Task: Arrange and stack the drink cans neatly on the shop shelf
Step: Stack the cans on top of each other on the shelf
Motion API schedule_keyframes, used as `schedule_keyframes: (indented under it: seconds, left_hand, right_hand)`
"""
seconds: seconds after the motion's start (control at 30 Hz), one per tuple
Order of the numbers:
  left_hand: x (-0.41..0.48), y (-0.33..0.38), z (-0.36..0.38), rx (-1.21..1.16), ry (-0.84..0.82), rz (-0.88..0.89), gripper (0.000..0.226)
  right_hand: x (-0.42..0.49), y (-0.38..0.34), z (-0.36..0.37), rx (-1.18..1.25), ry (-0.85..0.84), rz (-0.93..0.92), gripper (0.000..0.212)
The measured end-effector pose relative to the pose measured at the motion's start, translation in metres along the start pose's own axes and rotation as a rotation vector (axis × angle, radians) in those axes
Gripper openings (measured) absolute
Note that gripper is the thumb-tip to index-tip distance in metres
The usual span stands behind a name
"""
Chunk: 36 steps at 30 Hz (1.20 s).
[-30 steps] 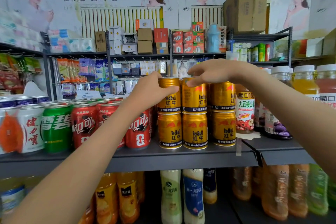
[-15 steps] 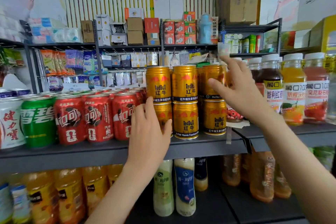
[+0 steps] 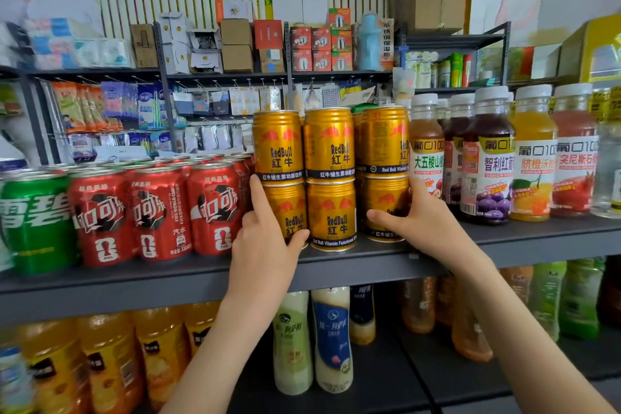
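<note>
Left hand (image 3: 265,245) grips bottom-left can (image 3: 289,207); right hand (image 3: 424,222) grips bottom-right can (image 3: 383,197).

A: Where does the head camera look from?

B: From right in front of the stacked Red Bull cans (image 3: 331,178), about level with them. It faces the shop shelf (image 3: 168,276) squarely and tips slightly down, so the milk-drink bottles (image 3: 331,339) one tier below the cans show too.

A: How near?

B: Close. The left hand (image 3: 265,245) and right hand (image 3: 420,222) are on the cans at mid-frame.

A: How wide?

B: Wide-angle. Left of the cans are red cola cans (image 3: 161,212) and a green can (image 3: 37,222), right of them juice bottles (image 3: 534,161), and above and behind them a farther rack of boxes (image 3: 235,44).
</note>
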<state>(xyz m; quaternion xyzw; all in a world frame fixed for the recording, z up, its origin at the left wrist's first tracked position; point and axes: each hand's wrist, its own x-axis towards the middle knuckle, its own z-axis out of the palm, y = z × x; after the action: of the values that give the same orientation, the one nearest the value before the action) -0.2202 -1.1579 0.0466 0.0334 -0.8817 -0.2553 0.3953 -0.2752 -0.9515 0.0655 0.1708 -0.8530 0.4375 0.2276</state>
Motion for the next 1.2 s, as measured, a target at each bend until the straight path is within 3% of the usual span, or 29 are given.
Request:
schedule_keyframes:
  seconds: [0.2, 0.3, 0.4, 0.47, 0.6, 0.87, 1.2]
  left_hand:
    - [-0.002, -0.001, -0.003, -0.034, -0.054, -0.009, 0.098]
    - [-0.014, 0.007, -0.005, 0.167, 0.086, 0.061, 0.088]
    - [-0.024, 0.021, -0.001, 0.149, 0.277, 0.132, 0.066]
    - [-0.025, 0.031, 0.004, 0.121, 0.227, 0.168, 0.059]
    - [-0.025, 0.045, 0.021, 0.192, 0.052, 0.105, 0.074]
    - [-0.023, 0.052, 0.041, 0.272, 0.122, 0.055, 0.085]
    - [-0.016, 0.064, 0.052, 0.280, 0.032, 0.022, 0.092]
  right_hand:
    - [0.003, 0.003, -0.002, 0.023, 0.005, 0.008, 0.065]
    - [0.003, 0.004, -0.003, 0.031, 0.012, 0.009, 0.066]
    - [0.004, 0.005, -0.002, 0.021, 0.023, 0.006, 0.066]
    - [0.003, 0.005, -0.002, 0.017, 0.034, 0.004, 0.066]
    - [0.001, 0.005, -0.003, 0.010, 0.058, -0.013, 0.065]
    - [0.002, 0.007, -0.005, 0.028, 0.070, -0.044, 0.063]
    - [0.004, 0.011, -0.009, 0.076, 0.040, -0.039, 0.063]
